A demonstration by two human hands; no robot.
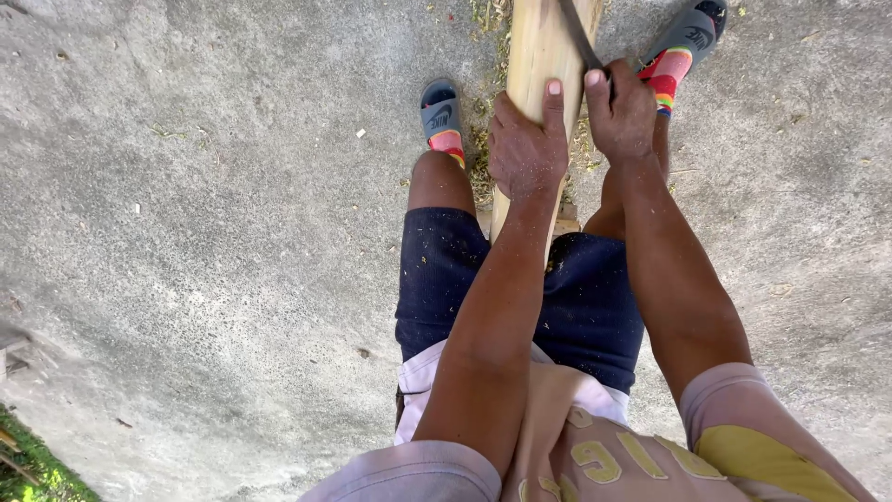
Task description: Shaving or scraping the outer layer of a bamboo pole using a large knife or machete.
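Observation:
A pale, peeled wooden pole [537, 46] runs away from me between my legs, from my lap to the top of the view. My left hand [526, 147] wraps around the pole from the left, thumb lying along its top. My right hand [621, 113] is closed on the handle of a dark knife blade [578, 33], which rests at an angle against the pole's right side just beyond the hand. Fine sawdust clings to both hands.
Grey concrete ground [214, 260] spreads all around. Wood shavings [483, 139] lie under the pole between my two feet, which wear grey slides [440, 113] and striped socks. A strip of grass [28, 469] shows at the lower left corner.

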